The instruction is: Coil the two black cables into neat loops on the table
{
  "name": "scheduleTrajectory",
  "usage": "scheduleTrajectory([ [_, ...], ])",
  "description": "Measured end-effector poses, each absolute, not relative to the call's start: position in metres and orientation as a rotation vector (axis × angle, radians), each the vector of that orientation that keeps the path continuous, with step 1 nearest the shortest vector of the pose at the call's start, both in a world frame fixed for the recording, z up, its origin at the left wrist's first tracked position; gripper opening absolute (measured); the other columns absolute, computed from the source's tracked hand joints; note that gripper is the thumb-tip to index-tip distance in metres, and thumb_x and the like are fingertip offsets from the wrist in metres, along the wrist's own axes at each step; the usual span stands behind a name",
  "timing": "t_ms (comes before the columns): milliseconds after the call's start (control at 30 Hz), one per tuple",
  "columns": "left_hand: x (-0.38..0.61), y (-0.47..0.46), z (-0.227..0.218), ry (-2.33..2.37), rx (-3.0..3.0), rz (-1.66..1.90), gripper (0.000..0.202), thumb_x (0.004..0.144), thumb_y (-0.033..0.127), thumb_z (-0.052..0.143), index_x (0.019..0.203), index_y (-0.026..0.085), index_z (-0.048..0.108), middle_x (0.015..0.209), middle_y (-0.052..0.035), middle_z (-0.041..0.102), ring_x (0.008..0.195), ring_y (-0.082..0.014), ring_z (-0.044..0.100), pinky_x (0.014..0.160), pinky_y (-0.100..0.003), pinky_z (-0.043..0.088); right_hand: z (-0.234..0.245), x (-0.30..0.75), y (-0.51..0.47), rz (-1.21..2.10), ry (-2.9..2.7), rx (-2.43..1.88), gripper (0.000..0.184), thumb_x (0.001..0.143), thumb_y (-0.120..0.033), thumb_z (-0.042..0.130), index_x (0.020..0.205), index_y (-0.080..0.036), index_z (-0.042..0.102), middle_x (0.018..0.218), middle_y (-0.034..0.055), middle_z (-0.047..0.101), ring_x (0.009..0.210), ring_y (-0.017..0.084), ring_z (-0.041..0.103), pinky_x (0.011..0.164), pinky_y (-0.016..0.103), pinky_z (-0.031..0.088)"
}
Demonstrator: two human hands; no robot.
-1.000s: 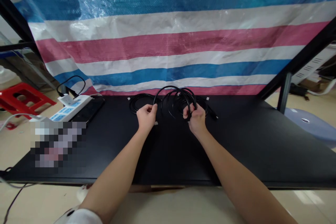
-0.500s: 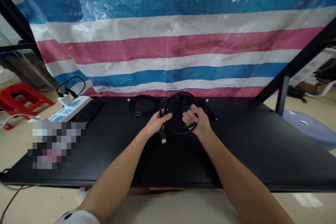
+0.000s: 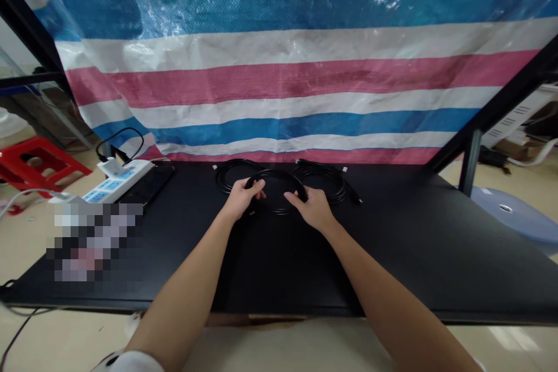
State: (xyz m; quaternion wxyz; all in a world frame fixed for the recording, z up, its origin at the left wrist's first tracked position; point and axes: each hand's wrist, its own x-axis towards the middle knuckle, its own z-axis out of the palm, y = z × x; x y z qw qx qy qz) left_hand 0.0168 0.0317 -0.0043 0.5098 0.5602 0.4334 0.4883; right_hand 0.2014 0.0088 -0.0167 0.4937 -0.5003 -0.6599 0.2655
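Note:
Between my hands is a black cable (image 3: 276,173) wound into a round coil, low over the black tabletop (image 3: 288,267). My left hand (image 3: 238,200) is closed round the coil's left side. On the opposite side, my right hand (image 3: 315,209) grips the loops, its thumb on the inner edge. Behind my left hand lies another coiled black cable (image 3: 222,177), partly hidden by that hand. A third coil of black cable (image 3: 341,185) rests behind my right hand, its dark plug toward the right.
A white power strip (image 3: 118,180) with plugs and a dark phone-like slab (image 3: 152,185) lie at the left. Striped sheeting (image 3: 279,81) hangs along the back edge. A red stool (image 3: 41,165) stands left of the table, a bluish round lid (image 3: 505,209) at right.
My right hand has opened from a fist and taken the coil's right side. The loops are now gathered into a neater ring, lower and nearer the middle, and the hanging plug end has swung back left.

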Motion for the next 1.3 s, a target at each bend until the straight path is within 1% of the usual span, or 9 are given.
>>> scheduleTrajectory([
  [167,0.004,0.03,-0.002,0.917,1.36,0.94,0.047,0.056,0.048,0.077,0.039,0.02,0.044,0.042,0.0007,0.05,0.056,-0.0148,0.058,0.069,-0.03,0.046,-0.02,0.2,0.008,0.481,-1.673,-1.219,0.042,0.075,-0.057,0.052,0.05,-0.024,0.044,0.046,-0.0016,0.046,0.045,0.014,0.044,0.051,0.028,0.037],
  [300,0.005,0.031,-0.005,0.856,1.235,0.943,0.055,0.056,0.049,0.08,0.04,0.02,0.036,0.036,0.0066,0.035,0.041,-0.0067,0.043,0.061,-0.028,0.047,-0.025,0.198,0.009,0.388,-1.675,-1.275,0.037,0.076,-0.052,0.053,0.052,-0.025,0.044,0.048,0.0,0.05,0.049,0.017,0.051,0.056,0.03,0.043],
  [433,0.011,0.034,-0.008,0.865,0.98,1.072,0.06,0.061,0.061,0.074,0.05,0.021,0.031,0.037,0.0126,0.02,0.032,-0.0023,0.023,0.039,-0.021,0.034,-0.034,0.195,0.012,0.368,-1.587,-1.336,0.027,0.073,-0.05,0.058,0.068,-0.023,0.054,0.056,0.0012,0.059,0.051,0.018,0.057,0.057,0.031,0.047],
  [533,0.014,0.036,-0.006,0.848,0.819,1.15,0.054,0.064,0.063,0.071,0.058,0.019,0.041,0.039,0.014,0.017,0.032,-0.0015,0.019,0.035,-0.016,0.026,-0.037,0.191,0.014,0.26,-1.519,-1.366,0.031,0.075,-0.05,0.057,0.085,-0.021,0.059,0.065,0.0039,0.065,0.056,0.02,0.061,0.058,0.031,0.047],
  [700,0.007,0.039,-0.001,0.782,0.699,1.334,0.045,0.056,0.034,0.084,0.066,0.019,0.043,0.044,0.0137,0.026,0.036,-0.0003,0.023,0.036,-0.013,0.024,-0.026,0.176,0.013,0.063,-1.718,-1.643,0.028,0.085,-0.036,0.048,0.094,-0.014,0.062,0.074,0.0134,0.068,0.069,0.026,0.066,0.061,0.033,0.047],
  [833,-0.006,0.043,0.002,0.781,0.651,1.441,0.036,0.056,0.011,0.077,0.08,0.019,0.052,0.053,0.0102,0.044,0.041,-0.0004,0.034,0.041,-0.013,0.031,-0.005,0.157,0.022,0.12,-1.921,-1.919,0.025,0.089,-0.028,0.044,0.09,-0.012,0.063,0.074,0.017,0.068,0.068,0.027,0.066,0.059,0.033,0.046],
  [967,-0.018,0.053,-0.002,0.996,0.642,1.541,0.04,0.059,0.007,0.07,0.094,0.02,0.055,0.077,0.0013,0.065,0.053,-0.0054,0.053,0.051,-0.018,0.044,0.01,0.135,0.043,0.249,-1.921,-1.956,0.026,0.091,-0.021,0.041,0.096,-0.01,0.064,0.089,0.0196,0.069,0.082,0.027,0.068,0.068,0.033,0.047],
  [1100,-0.03,0.062,-0.014,1.484,0.941,1.6,0.037,0.062,0.009,0.066,0.096,0.021,0.059,0.093,-0.0046,0.068,0.081,-0.0165,0.065,0.073,-0.029,0.053,0.013,0.114,0.064,0.364,-1.88,-1.957,0.026,0.09,-0.018,0.043,0.099,-0.009,0.065,0.097,0.0218,0.068,0.09,0.029,0.068,0.074,0.033,0.048],
  [1300,-0.031,0.056,-0.019,2.039,1.469,1.358,0.041,0.068,0.015,0.062,0.108,0.018,0.064,0.122,-0.0162,0.061,0.119,-0.0317,0.055,0.102,-0.044,0.042,0.003,0.096,0.089,0.409,-1.87,-1.904,0.02,0.082,-0.017,0.051,0.088,-0.013,0.07,0.091,0.02,0.07,0.083,0.028,0.069,0.065,0.032,0.051],
])
